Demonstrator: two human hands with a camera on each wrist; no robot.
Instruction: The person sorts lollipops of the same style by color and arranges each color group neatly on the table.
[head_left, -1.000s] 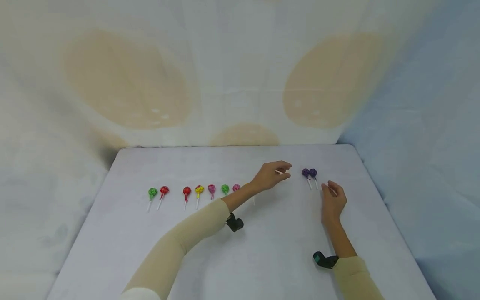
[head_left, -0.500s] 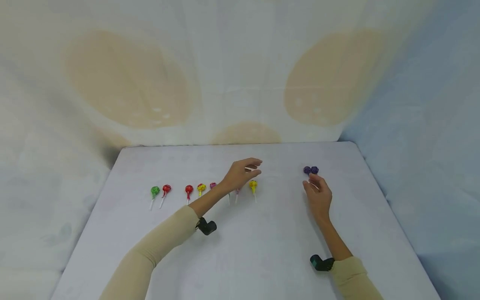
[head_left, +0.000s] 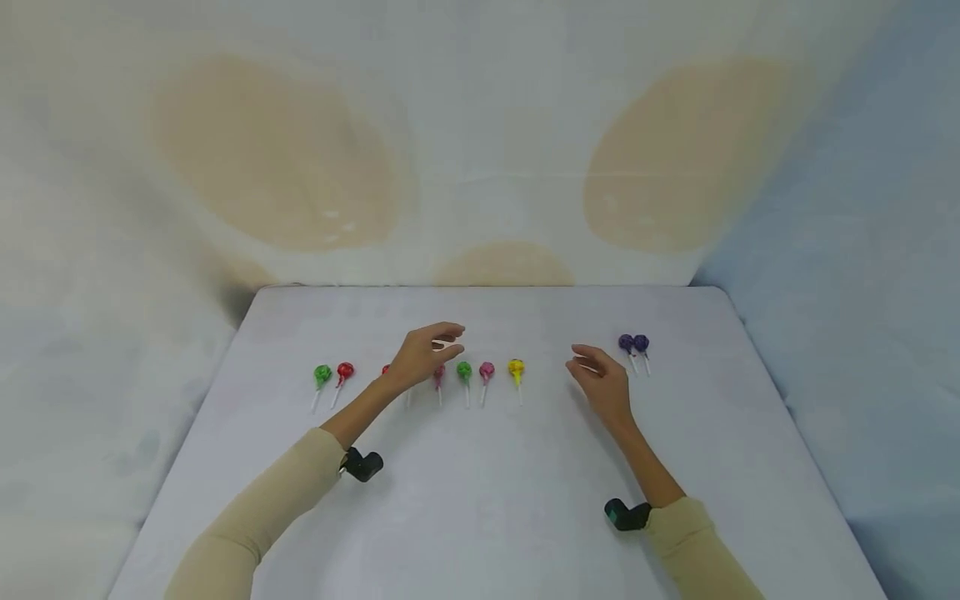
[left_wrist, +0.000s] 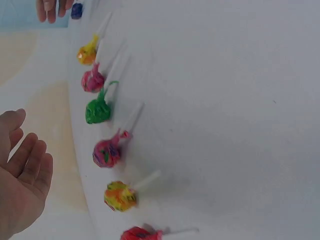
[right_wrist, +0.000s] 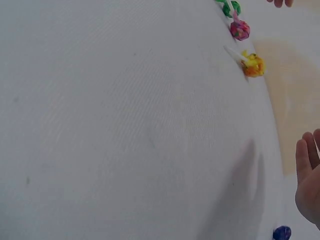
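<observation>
A row of wrapped lollipops lies across the white table [head_left: 487, 500]. From the left there are a green lollipop [head_left: 322, 373], a red one [head_left: 345, 370], a magenta one [head_left: 438, 377], another green [head_left: 464, 370], a pink [head_left: 487, 370] and a yellow [head_left: 516, 367]. Two purple lollipops [head_left: 633, 342] lie apart on the right. My left hand [head_left: 448, 343] hovers over the row's middle with fingers relaxed, holding nothing and hiding some sweets. My right hand [head_left: 583, 367] floats empty between the yellow lollipop and the purple pair. The left wrist view shows the left hand [left_wrist: 22, 175] beside a magenta lollipop [left_wrist: 106, 153].
A draped pale cloth with tan patches [head_left: 270, 158] rises behind the table's far edge, and a bluish cloth [head_left: 862, 275] hangs to the right. Small black wrist cameras [head_left: 363, 464] sit at both cuffs. Bare tabletop lies between the row and the near edge.
Both hands have moved left. The left hand went from near the purple pair to the middle of the row, uncovering the yellow lollipop. The right hand drew away from the purple pair.
</observation>
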